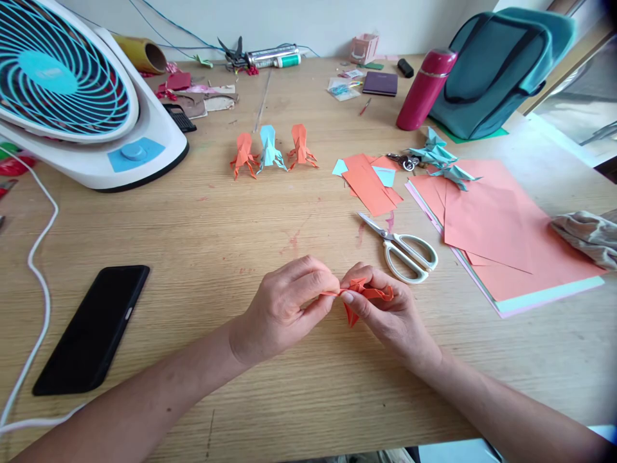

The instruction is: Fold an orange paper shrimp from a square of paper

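Note:
Between my hands, just above the table, is a small orange origami figure [357, 312] with thin folded limbs. My left hand [292, 302] pinches the tip of one narrow limb. My right hand [390, 318] grips the body between thumb and fingers, and a curled limb sticks out to the right. Fingers hide part of the figure. Just beyond my right hand lie white-handled scissors [409, 256]. Farther back stand an orange folded figure [245, 154], a light blue one [270, 148] and another orange one [301, 145].
Orange paper sheets [486, 222] and paper strips [369, 186] lie to the right, near light blue folded pieces [436, 151]. A magenta bottle [427, 90] and teal bag [496, 77] stand behind. A fan [144, 154], its white cable [41, 257] and a phone [91, 328] occupy the left.

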The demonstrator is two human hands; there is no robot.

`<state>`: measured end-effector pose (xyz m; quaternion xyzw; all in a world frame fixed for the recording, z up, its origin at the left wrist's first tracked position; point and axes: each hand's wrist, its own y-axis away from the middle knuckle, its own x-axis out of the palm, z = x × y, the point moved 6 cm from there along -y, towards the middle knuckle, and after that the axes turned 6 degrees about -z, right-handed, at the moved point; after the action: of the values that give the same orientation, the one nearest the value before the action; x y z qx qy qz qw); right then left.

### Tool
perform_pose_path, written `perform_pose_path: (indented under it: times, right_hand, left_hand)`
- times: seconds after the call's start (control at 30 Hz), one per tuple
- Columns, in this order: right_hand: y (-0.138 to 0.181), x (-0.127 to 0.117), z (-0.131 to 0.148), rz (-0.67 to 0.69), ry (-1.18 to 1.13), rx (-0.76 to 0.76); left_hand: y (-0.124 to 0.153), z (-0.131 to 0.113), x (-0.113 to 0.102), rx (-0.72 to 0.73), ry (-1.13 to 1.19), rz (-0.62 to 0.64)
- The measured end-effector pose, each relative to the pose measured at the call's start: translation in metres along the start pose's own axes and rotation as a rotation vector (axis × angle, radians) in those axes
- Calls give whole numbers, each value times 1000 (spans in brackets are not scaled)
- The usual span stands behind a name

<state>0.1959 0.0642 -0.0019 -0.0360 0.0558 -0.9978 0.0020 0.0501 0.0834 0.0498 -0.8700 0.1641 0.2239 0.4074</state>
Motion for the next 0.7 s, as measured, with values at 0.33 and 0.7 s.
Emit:
perform_pose_path:
  times: [0.33, 0.7]
  right_hand:
    - [1, 0, 3, 6, -17, -31]
    - [1, 0, 2, 2, -13, -12]
  left_hand:
    - [2, -1, -2, 59, -10, -20]
    - [3, -2, -3, 98, -81, -11]
